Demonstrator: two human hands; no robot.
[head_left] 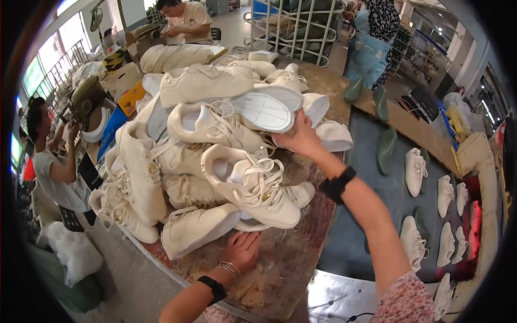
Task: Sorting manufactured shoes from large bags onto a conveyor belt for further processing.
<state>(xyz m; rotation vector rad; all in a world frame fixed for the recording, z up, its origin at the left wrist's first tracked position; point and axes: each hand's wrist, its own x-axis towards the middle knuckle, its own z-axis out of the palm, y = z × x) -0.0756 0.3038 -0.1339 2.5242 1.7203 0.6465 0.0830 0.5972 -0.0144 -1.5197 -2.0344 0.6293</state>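
A heap of cream lace-up shoes (253,188) lies on a worn brown board. My right hand (301,135) reaches to its far right side. Those fingers are closed round the toe end of a cream shoe (263,111) that lies on its side, its pale grey underside facing me; a second underside (288,96) shows just behind it. At the near edge of the heap my left hand (243,250) lies with fingers stretched out. Its fingertips are against the board, close by a tipped cream shoe (199,229), and it holds nothing.
On the right, a dark conveyor belt (344,237) carries several cream shoes (414,172) and green shoe lasts (385,151). A red glow shows at its far right. Two people sit at machines at left and back. A white rack (293,29) stands behind.
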